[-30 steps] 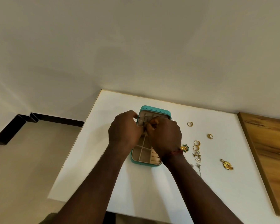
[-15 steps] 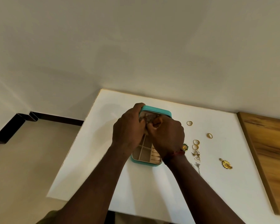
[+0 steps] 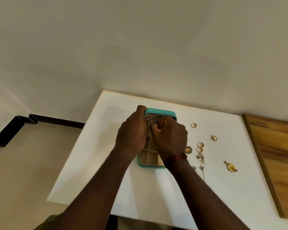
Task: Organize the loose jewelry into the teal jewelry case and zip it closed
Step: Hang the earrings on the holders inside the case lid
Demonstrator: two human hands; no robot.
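Four gold rings (image 3: 193, 125) lie loose; left hand (image 3: 131, 138) grips teal jewelry case (image 3: 160, 112), right hand (image 3: 171, 138) curls inside, grasp unclear.

Teal jewelry case (image 3: 160, 112), gold rings (image 3: 200, 144), white table (image 3: 156, 193)

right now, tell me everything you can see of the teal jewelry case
The teal jewelry case lies open on the white table: rounded teal shell, beige lining divided into compartments at the near end, lid raised at the far end. The left hand grips the lid's left edge; the right hand curls over the inside.
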